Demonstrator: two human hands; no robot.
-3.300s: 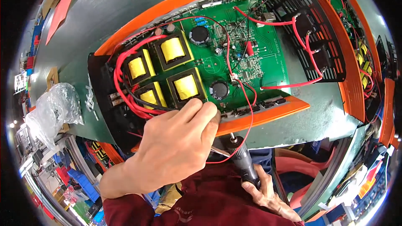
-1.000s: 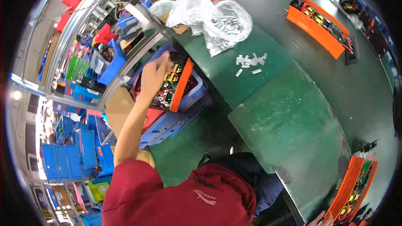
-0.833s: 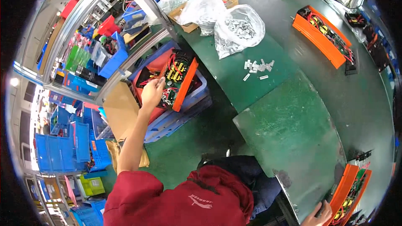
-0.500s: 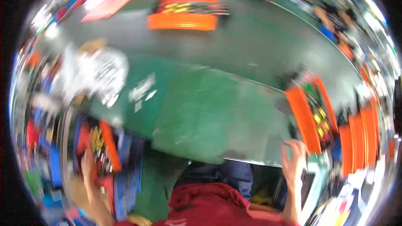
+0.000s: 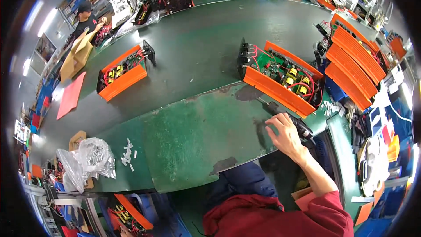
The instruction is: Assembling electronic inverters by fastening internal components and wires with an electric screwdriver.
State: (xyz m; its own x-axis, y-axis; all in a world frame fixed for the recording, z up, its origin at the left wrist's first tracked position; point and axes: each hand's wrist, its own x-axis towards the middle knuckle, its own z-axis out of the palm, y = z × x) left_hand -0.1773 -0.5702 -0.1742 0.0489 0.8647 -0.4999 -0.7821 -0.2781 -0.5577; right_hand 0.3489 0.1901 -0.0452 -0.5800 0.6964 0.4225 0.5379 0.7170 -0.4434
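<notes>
The black electric screwdriver (image 5: 287, 118) lies at the near right edge of the worn green table (image 5: 193, 136), its tip pointing up toward the orange-framed unit (image 5: 280, 79) that sits just beyond it with a green circuit board, yellow coils and red wires showing inside. The right hand (image 5: 285, 136) rests over the screwdriver's body with the fingers curled loosely on it, touching rather than squeezing; whether it has a full grip I cannot tell from here. The left hand (image 5: 124, 232) is barely seen at the bottom edge, down by a blue bin holding another orange unit (image 5: 131, 217), and its fingers are too cut off to judge. On the table's left end lie a crumpled clear plastic bag (image 5: 87, 160) and a scatter of small white parts (image 5: 128, 152). Farther back on the dark belt stands a second orange unit (image 5: 123, 72), and stacked orange frames (image 5: 355, 66) are piled at the right.
</notes>
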